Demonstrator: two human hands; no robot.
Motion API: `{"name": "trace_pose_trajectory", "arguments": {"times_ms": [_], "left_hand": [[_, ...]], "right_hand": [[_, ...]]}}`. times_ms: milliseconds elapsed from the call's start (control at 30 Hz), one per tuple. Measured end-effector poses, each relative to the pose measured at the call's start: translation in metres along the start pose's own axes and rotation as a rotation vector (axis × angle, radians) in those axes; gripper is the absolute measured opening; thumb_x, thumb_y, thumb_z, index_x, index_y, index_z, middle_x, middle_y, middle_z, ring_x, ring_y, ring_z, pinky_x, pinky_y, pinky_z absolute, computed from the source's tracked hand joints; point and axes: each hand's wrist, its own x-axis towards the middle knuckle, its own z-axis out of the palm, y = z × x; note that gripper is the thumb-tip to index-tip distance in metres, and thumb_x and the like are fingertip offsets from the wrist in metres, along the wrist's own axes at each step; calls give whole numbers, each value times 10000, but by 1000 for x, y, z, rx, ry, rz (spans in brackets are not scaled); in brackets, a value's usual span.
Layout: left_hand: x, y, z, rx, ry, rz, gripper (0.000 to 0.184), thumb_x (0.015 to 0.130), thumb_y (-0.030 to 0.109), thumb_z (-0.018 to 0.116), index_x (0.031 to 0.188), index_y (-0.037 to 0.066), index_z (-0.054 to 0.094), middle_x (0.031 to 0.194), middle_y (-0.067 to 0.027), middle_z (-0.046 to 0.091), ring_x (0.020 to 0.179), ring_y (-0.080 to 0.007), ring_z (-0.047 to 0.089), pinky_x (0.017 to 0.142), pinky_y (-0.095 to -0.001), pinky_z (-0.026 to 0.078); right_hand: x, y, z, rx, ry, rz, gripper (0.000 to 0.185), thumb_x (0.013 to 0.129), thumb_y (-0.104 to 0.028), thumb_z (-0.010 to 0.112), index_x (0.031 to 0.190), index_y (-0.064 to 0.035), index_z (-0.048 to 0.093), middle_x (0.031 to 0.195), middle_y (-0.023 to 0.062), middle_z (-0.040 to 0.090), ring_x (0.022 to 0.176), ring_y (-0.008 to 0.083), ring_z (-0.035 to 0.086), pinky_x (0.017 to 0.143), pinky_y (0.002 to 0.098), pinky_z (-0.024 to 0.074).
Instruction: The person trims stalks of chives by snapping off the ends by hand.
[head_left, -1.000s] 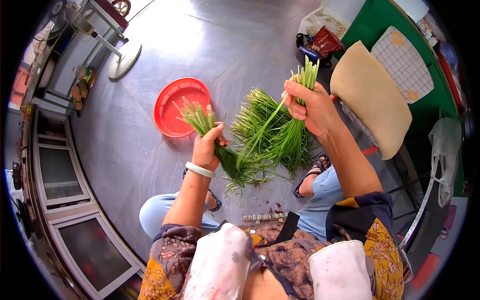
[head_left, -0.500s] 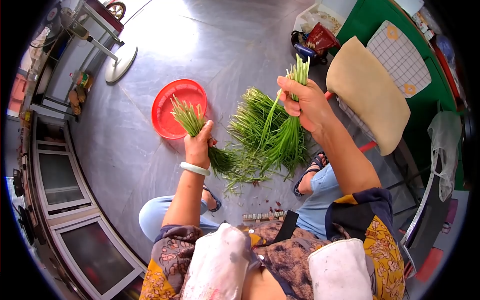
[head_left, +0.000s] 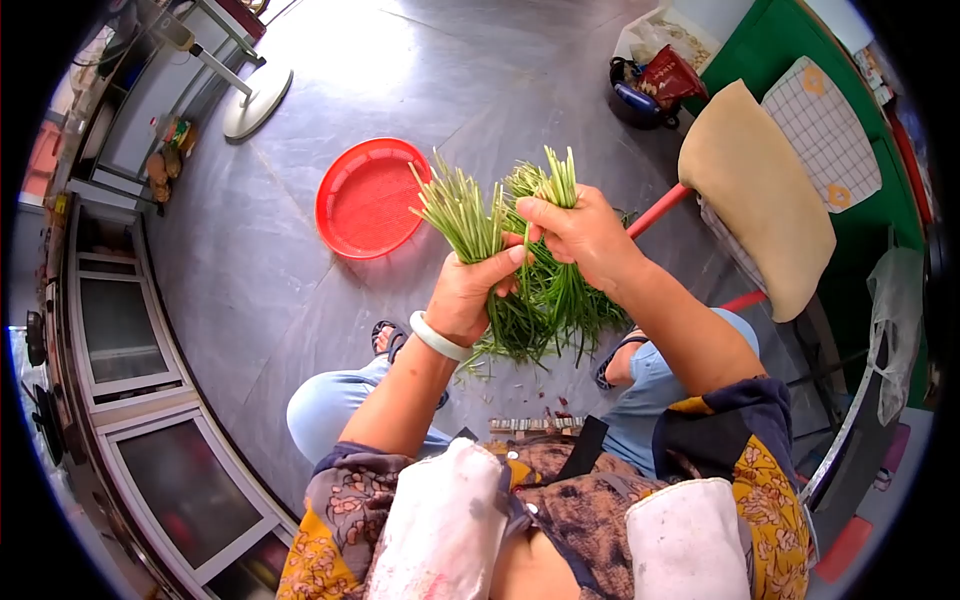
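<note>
My left hand (head_left: 470,295), with a pale bangle at the wrist, is closed around a bunch of chives (head_left: 462,222), pale cut ends up and green leaves hanging below. Close beside it, my right hand (head_left: 580,235) grips a second bunch of chives (head_left: 560,178) near its stem ends, its long leaves trailing down. The fingers of both hands nearly meet; whether they touch is unclear. Behind and under the hands, a pile of loose chives (head_left: 610,305) on the floor is mostly hidden. Left of the hands sits a round red plastic basin (head_left: 333,215).
A chair with a tan pad (head_left: 755,190) and red legs stands at right. Beyond it are a dark blue pot (head_left: 640,108) and a red bag (head_left: 675,75). A white fan base (head_left: 258,103) is at upper left, and glass-fronted cabinets (head_left: 125,335) line the left side.
My left hand has moved right with its bunch, and my right hand has come lower and inward with its own. The two bunches are now side by side. The view has shifted slightly.
</note>
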Motion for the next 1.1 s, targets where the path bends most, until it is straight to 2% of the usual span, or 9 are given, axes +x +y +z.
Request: {"name": "trace_pose_trajectory", "arguments": {"times_ms": [333,433,533,633,867,967,1100], "left_hand": [[-5,5,0,-43,31,5,187,815,106,686,972,57,597,804,19,555,594,-73,433,582,-231,398],[-5,2,-1,-87,61,46,124,822,69,670,933,36,627,808,-8,599,620,-75,485,553,-214,377],[-6,6,1,-61,74,69,118,821,60,667,930,36,630,809,-5,601,622,-75,488,555,-215,379],[-4,4,1,-51,53,75,111,820,58,663,925,37,635,810,-2,602,624,-74,488,556,-216,379],[-5,6,1,-13,72,67,107,821,72,658,922,39,639,805,3,600,630,-72,486,560,-223,385],[-5,6,1,-39,64,35,118,821,84,659,927,41,632,792,4,593,620,-75,475,573,-228,401],[-7,8,-1,-129,40,-10,131,820,96,664,934,48,622,772,6,580,603,-80,460,587,-241,423]], "right_hand": [[0,1,-7,-38,-49,-55,211,869,-188,634,718,-42,617,627,-18,538,491,47,389,431,230,297],[-3,-7,-7,3,2,-25,195,856,-173,650,728,-27,639,656,-11,573,533,51,448,480,227,352],[-8,-1,0,-168,-69,-160,154,847,-146,659,776,-9,660,707,2,624,625,59,530,573,230,418],[-4,12,7,-156,-162,-274,130,844,-119,659,797,2,669,738,6,645,706,61,563,649,236,443],[-7,3,-3,-344,-144,-161,205,874,-173,625,766,1,642,696,-19,593,666,47,494,608,246,417],[-5,7,-6,-383,-153,-179,232,884,-208,610,783,1,620,678,-18,564,653,55,472,592,257,408],[-1,7,-10,-551,-130,-348,218,896,-199,596,818,4,616,683,-3,561,662,68,492,598,261,419]]}}
